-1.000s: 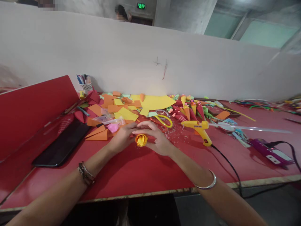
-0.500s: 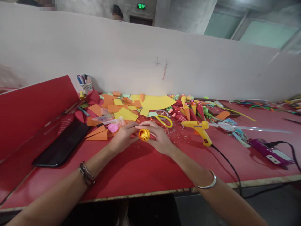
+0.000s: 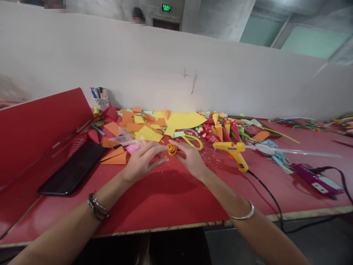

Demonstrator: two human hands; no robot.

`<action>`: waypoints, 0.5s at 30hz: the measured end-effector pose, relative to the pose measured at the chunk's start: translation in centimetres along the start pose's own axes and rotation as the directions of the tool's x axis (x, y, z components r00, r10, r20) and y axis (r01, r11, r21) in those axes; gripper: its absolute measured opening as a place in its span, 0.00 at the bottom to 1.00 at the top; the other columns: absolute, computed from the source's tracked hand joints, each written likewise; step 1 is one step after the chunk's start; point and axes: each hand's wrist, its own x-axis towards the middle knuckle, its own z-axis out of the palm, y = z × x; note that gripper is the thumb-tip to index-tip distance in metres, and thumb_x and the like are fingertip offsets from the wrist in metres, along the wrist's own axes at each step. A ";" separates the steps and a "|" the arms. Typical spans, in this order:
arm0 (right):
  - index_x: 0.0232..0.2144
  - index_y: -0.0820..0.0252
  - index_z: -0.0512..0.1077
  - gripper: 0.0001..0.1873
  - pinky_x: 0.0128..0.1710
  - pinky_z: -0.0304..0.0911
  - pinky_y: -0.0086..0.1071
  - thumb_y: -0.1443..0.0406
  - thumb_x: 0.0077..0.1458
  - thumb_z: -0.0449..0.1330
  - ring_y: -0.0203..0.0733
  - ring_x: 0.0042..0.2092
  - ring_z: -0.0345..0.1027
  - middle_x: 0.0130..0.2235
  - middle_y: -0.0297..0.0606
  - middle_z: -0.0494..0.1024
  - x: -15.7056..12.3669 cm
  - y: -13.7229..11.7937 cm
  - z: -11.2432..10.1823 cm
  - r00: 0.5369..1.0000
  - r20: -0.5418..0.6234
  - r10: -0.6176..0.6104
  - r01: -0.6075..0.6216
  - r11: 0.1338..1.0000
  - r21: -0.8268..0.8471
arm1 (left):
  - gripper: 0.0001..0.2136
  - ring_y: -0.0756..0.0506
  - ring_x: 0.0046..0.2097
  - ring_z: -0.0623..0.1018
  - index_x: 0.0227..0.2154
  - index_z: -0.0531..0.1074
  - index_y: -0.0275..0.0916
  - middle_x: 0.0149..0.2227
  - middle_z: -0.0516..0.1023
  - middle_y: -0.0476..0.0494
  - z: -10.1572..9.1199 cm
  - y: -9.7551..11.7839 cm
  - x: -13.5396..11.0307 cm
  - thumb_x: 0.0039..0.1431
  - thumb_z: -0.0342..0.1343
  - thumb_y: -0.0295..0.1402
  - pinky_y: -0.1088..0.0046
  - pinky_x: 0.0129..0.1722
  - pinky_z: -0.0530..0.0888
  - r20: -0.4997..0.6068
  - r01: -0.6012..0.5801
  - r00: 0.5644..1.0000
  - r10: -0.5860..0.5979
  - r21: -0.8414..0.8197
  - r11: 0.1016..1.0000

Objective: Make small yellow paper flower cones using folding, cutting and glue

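Note:
A small rolled yellow-orange paper piece (image 3: 172, 148) sits between my two hands over the red table (image 3: 165, 198). My left hand (image 3: 143, 160) reaches in from the left with fingers stretched toward the roll, fingertips touching it. My right hand (image 3: 190, 158) pinches the roll from the right with thumb and fingers. Yellow-handled scissors (image 3: 193, 141) lie just behind my right hand.
A yellow glue gun (image 3: 234, 151) with a black cord rests to the right. Cut orange and yellow paper (image 3: 154, 125), small paper cones (image 3: 220, 129), a pen cup (image 3: 99, 97), a black tablet (image 3: 72, 169) and a purple device (image 3: 317, 180) lie around. A white partition stands behind.
Both hands moved the paper roll slightly away and up the table. My left fingers have spread out; the roll looks looser, more unwound.

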 end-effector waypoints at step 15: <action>0.53 0.58 0.58 0.24 0.46 0.58 0.41 0.60 0.54 0.52 0.46 0.46 0.62 0.44 0.42 0.71 0.0 -0.4 -0.6 1.000 0.017 -0.002 0.005 0.974 -0.226 | 0.03 0.53 0.28 0.72 0.32 0.68 0.38 0.28 0.74 0.48 0.0 0.0 0.1 0.54 0.52 0.28 0.79 0.29 0.68 -0.086 0.158 0.985 -0.149 0.108 0.981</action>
